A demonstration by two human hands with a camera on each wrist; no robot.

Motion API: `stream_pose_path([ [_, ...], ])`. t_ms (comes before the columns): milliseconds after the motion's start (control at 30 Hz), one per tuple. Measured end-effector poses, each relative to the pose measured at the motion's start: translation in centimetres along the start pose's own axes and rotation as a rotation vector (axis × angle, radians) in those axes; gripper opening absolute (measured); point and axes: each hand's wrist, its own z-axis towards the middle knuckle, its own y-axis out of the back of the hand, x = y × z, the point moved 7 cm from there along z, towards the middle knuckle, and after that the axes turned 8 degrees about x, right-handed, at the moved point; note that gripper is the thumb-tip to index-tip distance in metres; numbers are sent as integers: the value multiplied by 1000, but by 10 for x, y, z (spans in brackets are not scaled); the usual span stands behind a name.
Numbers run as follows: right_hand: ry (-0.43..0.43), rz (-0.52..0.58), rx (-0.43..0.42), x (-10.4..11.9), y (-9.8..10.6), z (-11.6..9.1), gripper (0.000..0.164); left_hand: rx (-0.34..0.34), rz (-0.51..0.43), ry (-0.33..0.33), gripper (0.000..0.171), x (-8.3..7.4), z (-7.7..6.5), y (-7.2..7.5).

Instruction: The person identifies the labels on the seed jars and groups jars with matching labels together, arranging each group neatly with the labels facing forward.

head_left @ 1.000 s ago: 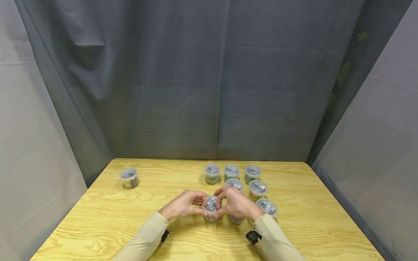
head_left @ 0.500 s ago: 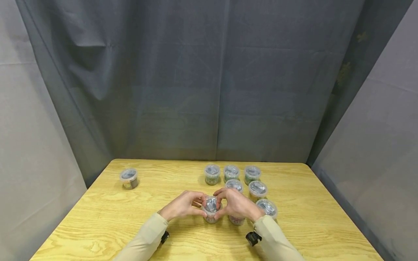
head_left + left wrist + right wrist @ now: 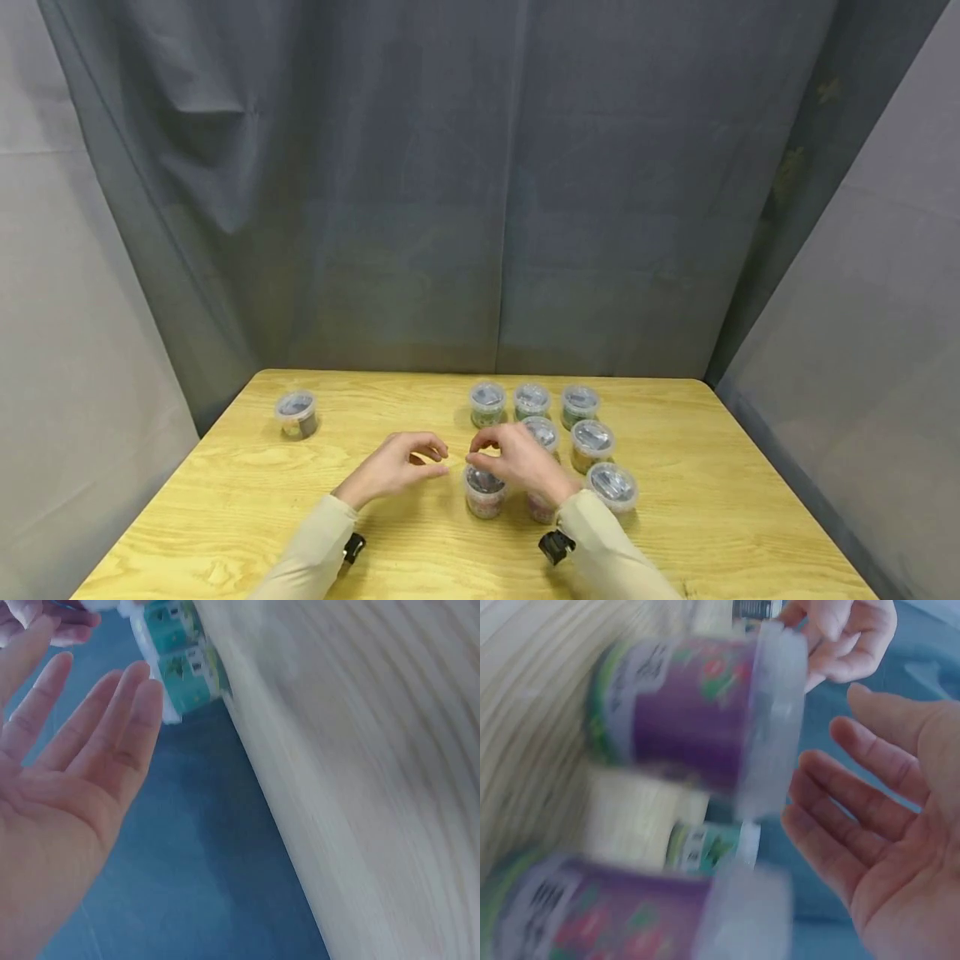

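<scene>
A small lidded plastic tub (image 3: 485, 499) stands upright near the front of the table; its label shows purple with red fruit in the right wrist view. My right hand (image 3: 521, 461) hovers over it, fingers loosely bent, and its palm holds nothing in the right wrist view. To the tub's left, my left hand (image 3: 395, 468) is held apart from it, its fingers (image 3: 97, 735) relaxed and bare. A second purple-label tub (image 3: 622, 915) stands just right of the first, partly hidden beneath my right hand in the head view.
Behind and right stand several more lidded tubs, among them a green-label one (image 3: 488, 406), a yellowish one (image 3: 592, 446) and a front right one (image 3: 612, 487). A lone dark tub (image 3: 297, 415) sits far left on the wooden table (image 3: 375, 400). Grey curtains (image 3: 420, 208) surround it.
Both hands have let go of the near purple-label tub. The left hand has drawn back to the left; the right has lifted slightly above the tub, which stays in place.
</scene>
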Motion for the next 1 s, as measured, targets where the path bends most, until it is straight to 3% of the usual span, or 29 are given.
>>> stream_pose_path([
  [333, -35, 42, 16, 45, -8, 47, 14, -152, 72, 100, 7, 22, -32, 39],
  [600, -41, 16, 57, 71, -22, 82, 14, -238, 104, 123, 16, 34, -55, 68],
  [833, -57, -55, 90, 76, -44, 110, 13, -315, 128, 174, 14, 48, -74, 90],
  [1000, -101, -43, 113, 75, -58, 122, 12, -343, 145, 207, 19, 58, -87, 100],
])
